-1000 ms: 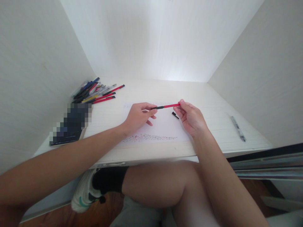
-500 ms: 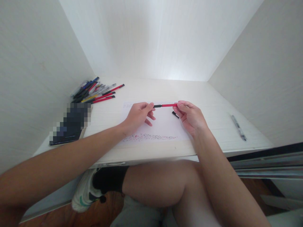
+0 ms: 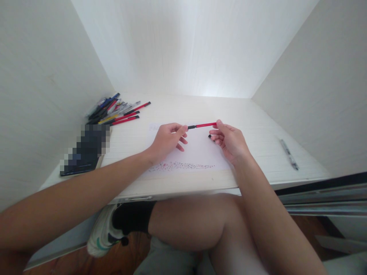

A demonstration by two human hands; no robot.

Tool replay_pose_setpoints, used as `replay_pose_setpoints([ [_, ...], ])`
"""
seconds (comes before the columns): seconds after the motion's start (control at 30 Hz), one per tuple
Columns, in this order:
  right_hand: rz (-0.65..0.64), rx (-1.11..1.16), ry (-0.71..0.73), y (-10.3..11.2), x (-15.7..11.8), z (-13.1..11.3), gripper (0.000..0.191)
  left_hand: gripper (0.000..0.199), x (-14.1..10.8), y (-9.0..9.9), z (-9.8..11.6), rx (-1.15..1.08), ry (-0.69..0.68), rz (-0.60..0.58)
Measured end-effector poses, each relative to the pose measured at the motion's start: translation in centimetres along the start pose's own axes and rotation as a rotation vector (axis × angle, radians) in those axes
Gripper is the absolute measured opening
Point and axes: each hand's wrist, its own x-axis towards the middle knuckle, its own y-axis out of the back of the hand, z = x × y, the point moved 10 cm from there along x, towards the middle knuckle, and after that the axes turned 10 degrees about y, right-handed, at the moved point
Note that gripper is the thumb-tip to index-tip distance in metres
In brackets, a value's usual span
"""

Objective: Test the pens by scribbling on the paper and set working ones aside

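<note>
A red pen with a black grip section (image 3: 205, 125) is held level between both hands, above a white sheet of paper (image 3: 197, 152). The fingertips of my left hand (image 3: 169, 139) pinch its black end. At the red end, the thumb and finger of my right hand (image 3: 231, 141) are closed on it. A small black cap (image 3: 210, 136) lies on the paper, partly hidden behind my right fingers. Rows of small dark and red marks run along the near edge of the sheet.
At the back left of the white desk (image 3: 183, 183) is a pile of pens (image 3: 109, 110). A dark, pixelated flat object (image 3: 86, 149) lies nearer on the left. One clear pen (image 3: 289, 154) rests at the right. White panels enclose the desk.
The red end of the pen has risen slightly with my right hand, so the pen tilts a little. My right fingers now cover more of the black cap.
</note>
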Motion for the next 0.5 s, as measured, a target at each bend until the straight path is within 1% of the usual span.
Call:
replay_pose_setpoints([
  [0.13,0.027,-0.027,-0.034,0.14,-0.03,0.06,0.033,0.001,-0.37,-0.03,0.65,0.017,-0.043,0.004],
  [0.2,0.036,-0.031,-0.032,0.23,-0.01,0.04,0.036,0.004,-0.5,-0.11,0.81,0.021,-0.049,-0.004],
  [0.33,-0.004,-0.052,0.018,0.04,0.05,-0.28,0.037,0.008,-0.59,-0.26,0.88,0.036,-0.044,-0.017],
  [0.47,-0.028,-0.067,0.049,-0.03,-0.02,-0.46,0.034,0.003,-0.63,-0.12,0.79,0.074,-0.013,0.003],
  [0.5,-0.031,-0.069,0.051,-0.03,-0.05,-0.48,0.031,0.005,-0.64,-0.1,0.78,0.081,-0.008,0.004],
])
